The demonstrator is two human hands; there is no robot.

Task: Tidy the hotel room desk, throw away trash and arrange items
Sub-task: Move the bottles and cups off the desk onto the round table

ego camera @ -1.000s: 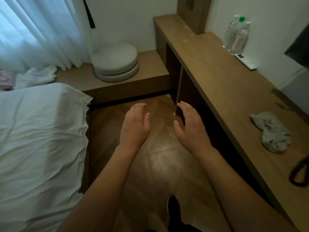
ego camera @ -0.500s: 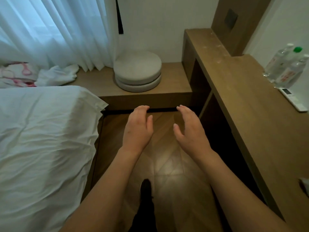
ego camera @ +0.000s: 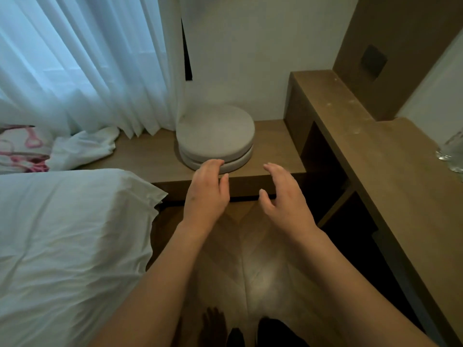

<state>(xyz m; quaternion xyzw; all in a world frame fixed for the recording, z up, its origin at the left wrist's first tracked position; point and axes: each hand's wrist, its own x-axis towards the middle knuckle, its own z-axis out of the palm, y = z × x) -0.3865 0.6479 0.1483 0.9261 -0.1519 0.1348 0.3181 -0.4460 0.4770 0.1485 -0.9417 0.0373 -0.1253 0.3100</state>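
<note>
Reaching forward between the bed [ego camera: 62, 234] and the worktop [ego camera: 390, 171], we hold our left hand [ego camera: 206, 194] and right hand [ego camera: 283, 201] apart, relaxed, holding nothing, near the stacked round cushions [ego camera: 215, 136]. We'd turn right toward the worktop, where a water bottle [ego camera: 452, 151] stands.

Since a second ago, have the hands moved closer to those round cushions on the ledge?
Yes. Both the left hand and right hand have come forward, from over the wood floor to the ledge, the left fingertips now overlapping the stacked round cushions in the view.
</note>
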